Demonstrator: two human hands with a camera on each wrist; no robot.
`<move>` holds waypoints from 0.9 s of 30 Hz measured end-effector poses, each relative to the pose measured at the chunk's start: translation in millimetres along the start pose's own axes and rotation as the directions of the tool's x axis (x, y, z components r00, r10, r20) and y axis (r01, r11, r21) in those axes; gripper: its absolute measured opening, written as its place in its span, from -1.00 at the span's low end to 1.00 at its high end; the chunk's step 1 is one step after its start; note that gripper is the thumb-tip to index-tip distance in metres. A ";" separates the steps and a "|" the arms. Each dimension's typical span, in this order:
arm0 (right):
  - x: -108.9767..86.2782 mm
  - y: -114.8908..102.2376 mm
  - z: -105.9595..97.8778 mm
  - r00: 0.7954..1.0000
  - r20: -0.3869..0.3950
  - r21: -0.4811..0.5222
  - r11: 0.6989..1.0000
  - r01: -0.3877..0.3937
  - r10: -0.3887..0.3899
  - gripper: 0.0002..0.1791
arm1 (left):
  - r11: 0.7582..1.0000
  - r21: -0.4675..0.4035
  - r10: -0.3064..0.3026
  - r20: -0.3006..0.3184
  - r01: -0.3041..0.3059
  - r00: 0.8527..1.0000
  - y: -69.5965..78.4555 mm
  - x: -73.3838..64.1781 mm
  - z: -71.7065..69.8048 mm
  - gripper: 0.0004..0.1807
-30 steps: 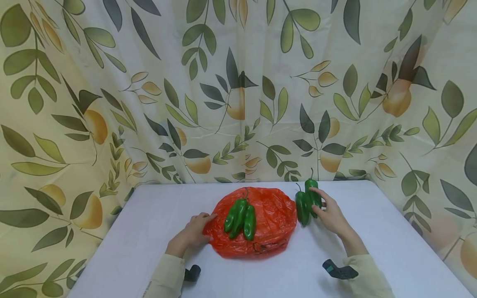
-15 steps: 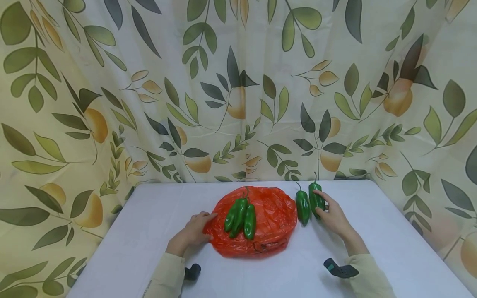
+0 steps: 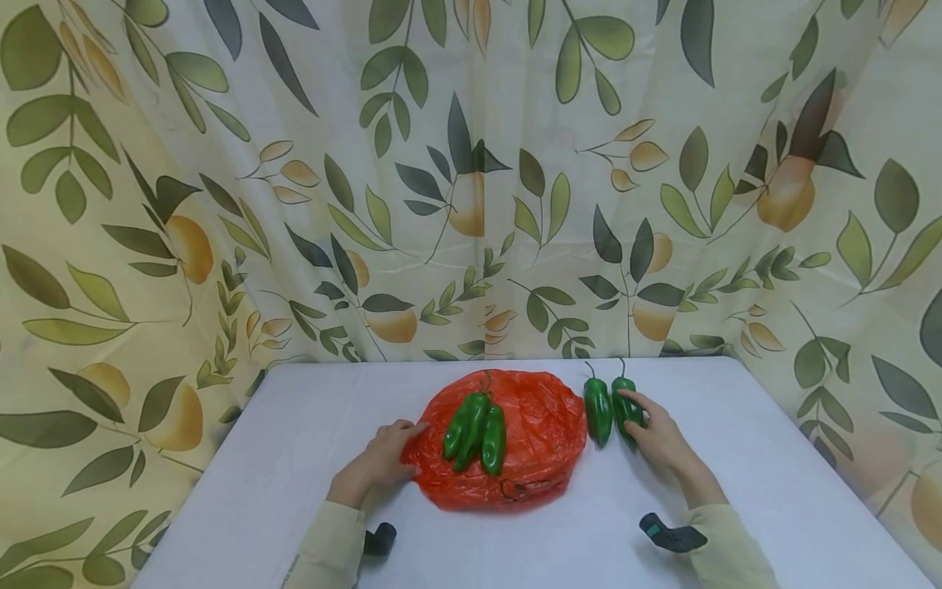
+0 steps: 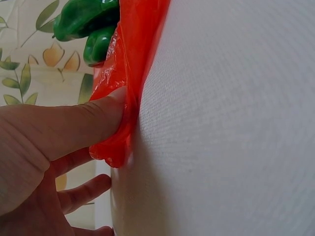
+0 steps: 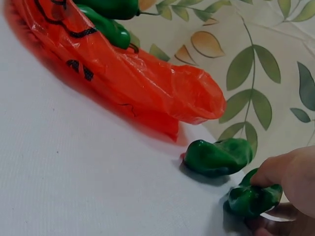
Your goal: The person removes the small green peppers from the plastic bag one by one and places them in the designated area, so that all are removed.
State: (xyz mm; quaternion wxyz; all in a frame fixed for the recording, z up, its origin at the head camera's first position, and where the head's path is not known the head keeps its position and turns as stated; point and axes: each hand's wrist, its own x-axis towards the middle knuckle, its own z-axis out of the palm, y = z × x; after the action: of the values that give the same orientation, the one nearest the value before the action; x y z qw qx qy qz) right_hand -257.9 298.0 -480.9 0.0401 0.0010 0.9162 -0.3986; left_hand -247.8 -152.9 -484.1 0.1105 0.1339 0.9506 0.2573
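A red plastic bag [image 3: 540, 442] lies spread on the white table with three green peppers [image 3: 474, 429] on top of it. My left hand [image 3: 386, 452] pinches the bag's left edge, the thumb [image 4: 106, 115] on its near side and the other fingers partly hidden behind. To the right of the bag, my right hand [image 3: 658, 438] grips a green pepper [image 3: 622, 402] between thumb and fingers, its stem toward the back. Another green pepper [image 3: 598, 409] lies between that one and the bag's right edge. In the right wrist view the gripped pepper [image 5: 251, 199] sits low over the tabletop.
The white table [image 3: 309, 409] ends at a leaf-and-fruit patterned curtain [image 3: 471, 180] behind. A dark device is strapped at each sleeve, the left one [image 3: 380, 540] and the right one [image 3: 671, 533] both close over the table.
My right hand has brought its pepper rightward, away from the neighbouring pepper, then down and nearer, setting it beside that one. My left hand stays on the bag edge.
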 end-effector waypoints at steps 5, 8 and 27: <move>0.3 2.2 1.8 1.000 -0.004 -0.014 1.000 0.010 -0.010 -0.34 | 1.000 0.003 0.003 0.001 -0.003 1.000 -0.7 -0.2 0.2 -0.18; 0.4 4.0 3.3 0.999 -0.021 -0.023 0.999 0.032 -0.032 -0.35 | 1.000 0.010 0.007 -0.002 -0.007 1.000 -0.3 0.1 0.4 -0.19; 0.4 7.4 5.7 0.999 -0.034 -0.061 0.998 0.008 -0.010 -0.34 | 1.000 0.006 0.008 -0.002 -0.008 1.000 3.4 -2.2 -1.2 -0.20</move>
State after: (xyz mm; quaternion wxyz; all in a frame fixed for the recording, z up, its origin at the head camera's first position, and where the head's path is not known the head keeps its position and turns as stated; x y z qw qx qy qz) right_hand -257.7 298.9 -490.2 0.0227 0.0022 0.9284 -0.3708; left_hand -245.5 -151.3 -481.1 0.1081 0.1378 0.9509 0.2551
